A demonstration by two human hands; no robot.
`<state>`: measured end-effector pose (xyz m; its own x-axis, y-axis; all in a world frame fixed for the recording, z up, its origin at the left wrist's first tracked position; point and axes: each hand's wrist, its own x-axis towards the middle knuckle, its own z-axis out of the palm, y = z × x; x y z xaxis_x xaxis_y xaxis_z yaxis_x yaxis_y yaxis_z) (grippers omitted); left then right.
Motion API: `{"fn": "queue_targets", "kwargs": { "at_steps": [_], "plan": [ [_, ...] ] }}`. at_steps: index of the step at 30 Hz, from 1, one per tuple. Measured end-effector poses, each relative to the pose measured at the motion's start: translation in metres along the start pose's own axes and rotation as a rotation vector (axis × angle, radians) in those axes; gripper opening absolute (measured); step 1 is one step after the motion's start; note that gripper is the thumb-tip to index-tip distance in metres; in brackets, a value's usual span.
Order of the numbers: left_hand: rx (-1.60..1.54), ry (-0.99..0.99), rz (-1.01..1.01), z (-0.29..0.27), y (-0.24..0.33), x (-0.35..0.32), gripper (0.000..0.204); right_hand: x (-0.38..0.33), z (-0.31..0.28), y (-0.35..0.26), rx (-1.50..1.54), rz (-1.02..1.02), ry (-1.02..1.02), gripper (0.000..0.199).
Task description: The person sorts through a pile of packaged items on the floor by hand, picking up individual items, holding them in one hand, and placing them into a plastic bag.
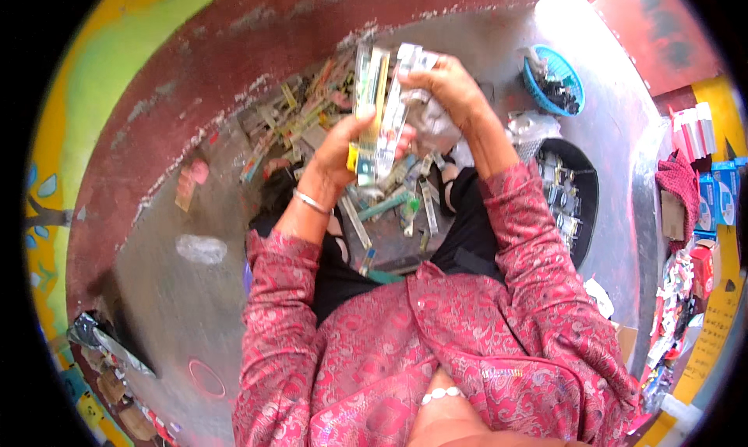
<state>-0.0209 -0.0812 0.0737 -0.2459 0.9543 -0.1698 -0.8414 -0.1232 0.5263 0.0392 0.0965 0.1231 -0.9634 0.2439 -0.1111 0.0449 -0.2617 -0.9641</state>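
While my left hand (340,144) clasps clear strips (365,84) over the scraps (312,110) and my right hand (450,87) pinches one near its top, I should press lightly so none bends or slips.

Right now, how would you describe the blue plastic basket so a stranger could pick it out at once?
Find the grey floor right of the person's right hand. There, above the black tub in the picture, sits the blue plastic basket. Its light-blue rim sets it apart from the tub's black one.
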Motion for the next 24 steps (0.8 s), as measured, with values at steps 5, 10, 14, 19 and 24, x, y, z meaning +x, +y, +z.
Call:
{"fn": "queue_targets", "kwargs": {
  "at_steps": [5, 10, 14, 19, 24],
  "plan": [
    [-0.009, -0.133, -0.056, 0.011, -0.004, -0.002, 0.055, -0.005, -0.006, 0.002, -0.104, -0.044, -0.041, 0.020],
    [0.157, -0.176, -0.022, 0.020, -0.001, -0.006, 0.054, -0.003, -0.003, 0.001, -0.298, 0.009, 0.042, 0.027],
    [0.308, -0.083, 0.052, 0.016, -0.007, -0.004, 0.052, 0.002, -0.008, 0.011, -0.500, -0.051, 0.105, 0.037],
    [0.316, -0.044, 0.033, 0.024, -0.005, -0.007, 0.052, 0.008, -0.016, 0.002, -0.451, 0.034, 0.246, 0.041],
    [0.299, -0.102, 0.091, 0.021, 0.002, -0.005, 0.057, 0.016, -0.035, -0.011, -0.283, -0.032, 0.402, 0.035]
  ]
}}
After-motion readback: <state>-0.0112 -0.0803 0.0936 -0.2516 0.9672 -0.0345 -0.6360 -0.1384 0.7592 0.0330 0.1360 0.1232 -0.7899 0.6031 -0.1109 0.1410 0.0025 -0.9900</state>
